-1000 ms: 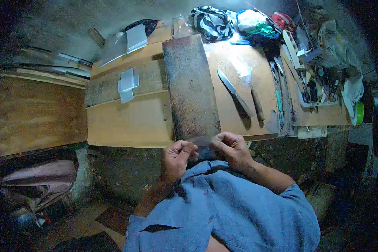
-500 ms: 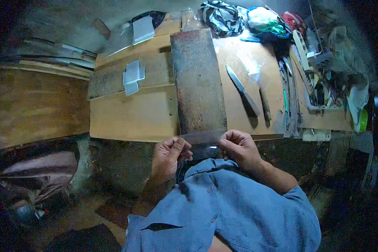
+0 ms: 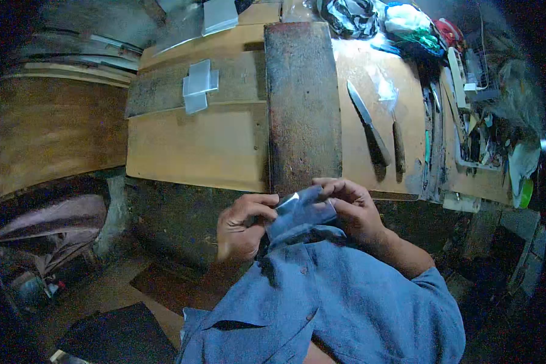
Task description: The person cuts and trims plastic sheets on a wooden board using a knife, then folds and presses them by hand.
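Note:
A clear plastic bag or sheet (image 3: 302,209) is stretched between my two hands, close in front of the blue shirt. My left hand (image 3: 244,223) pinches its left edge between thumb and fingers. On the other side, my right hand (image 3: 352,206) grips the upper right edge. Light glints off the plastic, and I cannot tell whether anything is inside it. Just beyond the hands lies a long dark wooden board (image 3: 303,103), running away from me across the table.
Clear plastic pieces (image 3: 200,82) lie crossed on the table's left side. To the right rest a knife (image 3: 368,121) and a slim wooden-handled tool (image 3: 398,142). Bundled plastic bags (image 3: 406,21) sit at the back, and a tray of tools (image 3: 479,139) at far right.
The plastic has turned from a thin, nearly level strip to a broader, tilted face. My right hand has risen slightly, and the view has shifted so the table appears higher.

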`<state>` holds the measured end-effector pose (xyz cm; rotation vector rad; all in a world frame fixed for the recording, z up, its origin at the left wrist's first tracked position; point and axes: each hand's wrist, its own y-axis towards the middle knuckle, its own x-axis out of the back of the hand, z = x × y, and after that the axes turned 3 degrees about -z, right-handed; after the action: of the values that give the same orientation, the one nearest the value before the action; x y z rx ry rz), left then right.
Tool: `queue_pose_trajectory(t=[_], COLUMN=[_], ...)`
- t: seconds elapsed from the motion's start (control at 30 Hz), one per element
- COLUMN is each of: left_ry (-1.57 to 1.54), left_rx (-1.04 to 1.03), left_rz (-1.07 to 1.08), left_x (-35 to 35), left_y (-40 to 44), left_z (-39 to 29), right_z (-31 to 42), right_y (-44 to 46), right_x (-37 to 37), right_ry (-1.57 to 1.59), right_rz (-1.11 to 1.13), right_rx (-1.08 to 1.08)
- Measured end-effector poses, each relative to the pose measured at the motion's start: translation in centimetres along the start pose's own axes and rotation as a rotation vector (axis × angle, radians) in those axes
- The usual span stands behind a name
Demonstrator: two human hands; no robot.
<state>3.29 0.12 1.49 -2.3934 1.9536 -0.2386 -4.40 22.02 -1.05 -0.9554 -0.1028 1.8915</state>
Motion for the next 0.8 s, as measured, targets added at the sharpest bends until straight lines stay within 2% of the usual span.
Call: queue_pose_trajectory(t=[0.03, 0.1, 0.13, 0.23, 0.3, 0.33, 0.4, 0.43, 0.5, 0.57, 0.63, 0.8], left_ry=[0.000, -0.014, -0.013, -0.010, -0.018, -0.019, -0.360, -0.361, -0.598, -0.623, -0.364, -0.298], left_rx=[-0.001, -0.050, -0.052, -0.072, -0.126, -0.127, 0.345, 0.347, 0.562, 0.573, 0.503, 0.503], left_rz=[-0.002, 0.024, 0.023, 0.026, 0.014, 0.014, -0.217, -0.216, -0.114, -0.106, -0.088, -0.145], left_x=[0.1, 0.3, 0.4, 0.5, 0.3, -0.1, -1.2, -0.9, -0.1, -0.5, -0.7, -1.1], left_y=[0.0, 0.1, 0.1, 0.0, 0.1, 0.1, 0.2, 0.2, 0.2, 0.1, -0.1, 0.5], left_z=[-0.3, -1.2, -1.2, -0.9, -0.2, -0.4, -1.0, -0.8, 0.1, 0.6, 1.3, 1.7], right_z=[0.3, 1.1, 1.3, 1.4, 0.9, 0.8, 0.6, 0.5, 0.4, 0.4, 0.5, 0.3], right_y=[0.1, 0.2, 0.2, 0.2, 0.2, 0.3, 0.3, 0.3, 0.4, 0.3, 0.3, 0.3], right_x=[-0.4, -1.2, -1.3, -1.5, -1.5, -1.6, -1.6, -1.7, -1.8, -1.6, -1.6, -1.0], right_ry=[-0.001, 0.392, 0.391, 0.331, -0.039, -0.039, -0.121, -0.122, -0.109, -0.112, -0.114, -0.117], right_rz=[0.002, -0.035, -0.033, -0.044, -0.043, -0.043, -0.069, -0.071, -0.110, -0.120, -0.127, -0.162], right_rx=[0.000, -0.215, -0.214, -0.289, -0.183, -0.183, -0.112, -0.114, -0.064, -0.071, -0.076, -0.158])
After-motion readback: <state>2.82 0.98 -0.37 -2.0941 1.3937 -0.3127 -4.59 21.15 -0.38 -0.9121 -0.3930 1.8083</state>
